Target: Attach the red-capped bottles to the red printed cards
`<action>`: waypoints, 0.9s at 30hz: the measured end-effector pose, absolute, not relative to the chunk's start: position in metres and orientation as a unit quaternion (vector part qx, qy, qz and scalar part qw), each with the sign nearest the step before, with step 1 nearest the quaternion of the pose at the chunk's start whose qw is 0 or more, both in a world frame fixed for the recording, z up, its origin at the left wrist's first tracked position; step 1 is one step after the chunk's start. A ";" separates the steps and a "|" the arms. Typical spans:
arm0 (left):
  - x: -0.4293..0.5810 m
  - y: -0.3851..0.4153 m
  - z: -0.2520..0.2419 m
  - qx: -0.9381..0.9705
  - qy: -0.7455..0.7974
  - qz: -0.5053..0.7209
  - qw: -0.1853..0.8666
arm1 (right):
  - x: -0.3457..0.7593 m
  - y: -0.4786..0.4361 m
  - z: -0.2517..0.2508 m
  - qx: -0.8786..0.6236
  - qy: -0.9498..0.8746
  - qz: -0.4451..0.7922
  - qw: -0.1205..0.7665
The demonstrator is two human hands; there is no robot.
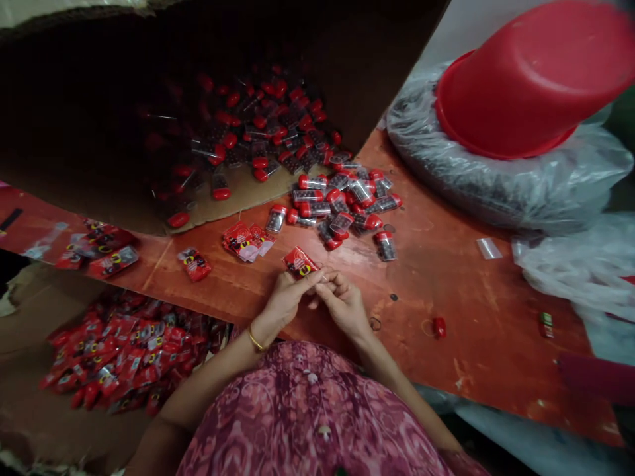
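My left hand [288,297] and my right hand [342,301] meet over the near edge of the red-brown table [446,284]. Both pinch a small red packet [299,262] with black and yellow print; the fingers of both hands are closed on it. Just beyond lies a heap of small clear vials with red caps [342,198], spilling out of a tipped cardboard box [149,99]. More printed red packets [245,240] lie left of my hands, and a single one [194,263] further left.
A red plastic basin [526,79] rests upside down on a large clear bag of dark contents [496,178] at the right. A pile of filled red packets [124,350] lies below the table at the left. A loose red cap [439,326] lies right of my hands.
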State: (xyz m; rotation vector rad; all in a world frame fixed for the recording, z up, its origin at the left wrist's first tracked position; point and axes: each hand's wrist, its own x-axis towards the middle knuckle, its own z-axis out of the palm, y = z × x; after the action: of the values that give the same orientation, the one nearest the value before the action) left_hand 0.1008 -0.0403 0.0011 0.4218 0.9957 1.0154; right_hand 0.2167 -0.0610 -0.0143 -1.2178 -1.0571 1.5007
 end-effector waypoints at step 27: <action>-0.005 -0.011 -0.014 0.650 0.723 0.218 0.087 | 0.254 -0.014 -0.049 -0.628 -0.754 -0.028 0.191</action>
State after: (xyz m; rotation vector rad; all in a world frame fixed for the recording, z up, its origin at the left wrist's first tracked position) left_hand -0.0046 -0.0109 -0.0136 1.9357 2.1532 0.6484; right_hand 0.2543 -0.0143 -0.0488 -1.7627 -2.1179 -0.0785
